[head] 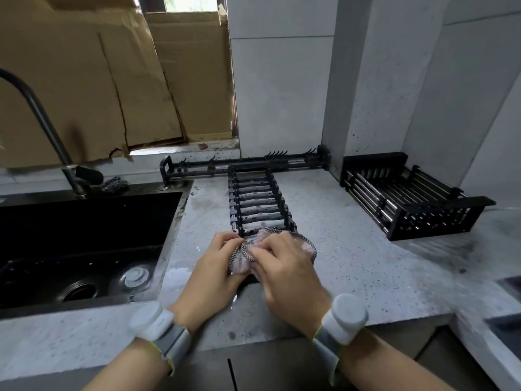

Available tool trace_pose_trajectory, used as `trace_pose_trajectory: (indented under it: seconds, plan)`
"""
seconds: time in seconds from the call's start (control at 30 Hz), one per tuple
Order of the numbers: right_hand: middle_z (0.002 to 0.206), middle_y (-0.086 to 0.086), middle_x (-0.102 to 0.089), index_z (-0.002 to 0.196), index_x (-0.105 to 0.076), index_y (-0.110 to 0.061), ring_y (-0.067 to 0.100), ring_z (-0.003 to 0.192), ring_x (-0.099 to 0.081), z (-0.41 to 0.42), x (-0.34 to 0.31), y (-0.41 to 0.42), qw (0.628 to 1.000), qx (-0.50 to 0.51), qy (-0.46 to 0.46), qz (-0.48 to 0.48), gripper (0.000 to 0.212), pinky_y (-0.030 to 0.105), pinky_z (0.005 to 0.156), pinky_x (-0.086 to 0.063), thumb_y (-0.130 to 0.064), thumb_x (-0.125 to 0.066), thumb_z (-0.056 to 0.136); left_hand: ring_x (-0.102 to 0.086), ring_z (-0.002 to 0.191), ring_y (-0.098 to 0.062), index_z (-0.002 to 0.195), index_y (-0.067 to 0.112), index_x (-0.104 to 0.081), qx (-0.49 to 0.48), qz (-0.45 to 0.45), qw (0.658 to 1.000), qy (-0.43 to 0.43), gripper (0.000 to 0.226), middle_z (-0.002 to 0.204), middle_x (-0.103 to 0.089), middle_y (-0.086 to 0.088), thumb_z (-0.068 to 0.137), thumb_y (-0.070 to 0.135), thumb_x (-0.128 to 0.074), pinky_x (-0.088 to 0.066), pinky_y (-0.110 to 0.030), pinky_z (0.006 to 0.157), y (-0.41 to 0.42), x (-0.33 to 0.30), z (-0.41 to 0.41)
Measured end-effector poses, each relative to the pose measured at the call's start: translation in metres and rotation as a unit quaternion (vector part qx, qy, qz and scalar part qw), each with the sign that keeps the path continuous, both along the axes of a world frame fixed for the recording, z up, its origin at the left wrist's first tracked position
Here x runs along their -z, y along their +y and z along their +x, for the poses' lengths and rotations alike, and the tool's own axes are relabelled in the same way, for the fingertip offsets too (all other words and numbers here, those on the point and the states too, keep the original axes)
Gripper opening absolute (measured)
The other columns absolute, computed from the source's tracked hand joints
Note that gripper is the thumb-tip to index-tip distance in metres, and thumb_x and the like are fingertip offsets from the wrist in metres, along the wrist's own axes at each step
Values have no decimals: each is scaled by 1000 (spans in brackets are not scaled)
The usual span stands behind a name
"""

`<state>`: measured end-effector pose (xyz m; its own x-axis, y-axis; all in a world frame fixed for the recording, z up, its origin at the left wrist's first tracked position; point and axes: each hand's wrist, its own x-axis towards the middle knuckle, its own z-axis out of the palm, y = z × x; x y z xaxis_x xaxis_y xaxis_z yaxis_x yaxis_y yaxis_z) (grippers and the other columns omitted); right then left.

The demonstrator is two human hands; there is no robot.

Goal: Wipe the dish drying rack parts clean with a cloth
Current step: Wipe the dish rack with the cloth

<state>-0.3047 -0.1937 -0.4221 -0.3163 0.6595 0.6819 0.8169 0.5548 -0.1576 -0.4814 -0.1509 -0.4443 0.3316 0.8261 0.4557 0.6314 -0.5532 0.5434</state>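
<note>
Left of the slotted plate rack (258,201) the dark sink (84,244) is cut off by the picture edge. At the rack's near end the left hand (218,263) and the right hand (284,270) both have their fingers curled around a crumpled mesh cloth (248,253), which hides that end. Right of the rack, on the counter (352,249), stands a black basket (408,198).

Your hands and the cloth (255,251) hide the plate rack's (258,201) near end; the frame's left edge crops the faucet (42,119).
</note>
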Motion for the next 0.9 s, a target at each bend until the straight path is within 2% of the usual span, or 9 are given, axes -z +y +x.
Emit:
trace_pose_trajectory:
  seconds: [0.13,0.23,0.37,0.43,0.53,0.63,0.7,0.8,0.9]
  plan:
    - [94,1,-57,98,-70,-10,16,87,-45,29,-1,4,1000,21,-16,-10,11,30,75,-45,-15,-70,88,-52,106,-5,119,23,-60,11,-21,1000,18,57,115,-56,12,81,65,-54,-43,-22,92,-5,-8,-3]
    - [91,-1,-55,95,-70,-10,13,85,-41,60,-2,2,997,69,-4,-30,9,28,72,-45,-9,-72,86,-48,103,-7,116,28,-55,12,-1,999,42,50,107,-55,15,84,67,-53,-39,-21,91,-15,-6,3]
    - [91,0,-53,95,-70,-9,16,86,-41,83,-6,1,992,118,-17,-45,11,34,73,-47,-6,-65,86,-45,99,-13,117,22,-54,-13,50,997,59,36,104,-54,9,91,46,-62,-43,-32,90,-27,1,37]
    - [92,-1,-52,99,-71,-11,16,87,-42,90,-10,-1,990,130,6,-54,15,32,76,-46,-8,-63,87,-47,97,-17,115,20,-54,-40,62,996,59,32,103,-55,6,92,38,-66,-43,-37,86,-29,2,57]
    - [95,-4,-56,106,-68,-15,13,90,-45,91,-13,-8,989,111,75,-62,21,27,79,-42,-9,-64,86,-49,95,-23,109,22,-54,-48,74,993,73,32,99,-54,4,88,42,-66,-43,-39,81,-30,4,86]
    - [97,-7,-61,100,-65,-19,13,93,-52,84,-11,-14,988,55,124,-73,18,35,84,-46,-15,-64,82,-49,97,-23,106,23,-54,-41,66,994,75,35,99,-53,5,84,50,-62,-45,-44,82,-30,3,103]
    - [98,-8,-61,97,-65,-19,16,96,-55,89,-9,-15,988,32,124,-86,14,37,87,-46,-20,-64,83,-48,102,-20,115,24,-56,-4,64,995,77,43,105,-53,6,82,52,-62,-44,-43,87,-32,0,96]
    - [100,-8,-56,97,-66,-19,14,98,-51,102,-9,-13,987,29,123,-101,12,29,88,-44,-22,-65,85,-48,117,-18,141,20,-49,74,97,988,95,59,126,-53,4,87,42,-60,-41,-40,99,-24,-8,64]
    - [104,-7,-51,97,-67,-18,13,100,-47,107,-10,-10,984,52,133,-107,12,17,88,-39,-21,-66,86,-46,125,-15,142,19,-49,55,95,991,81,55,134,-51,2,89,29,-58,-39,-39,107,4,-21,41]
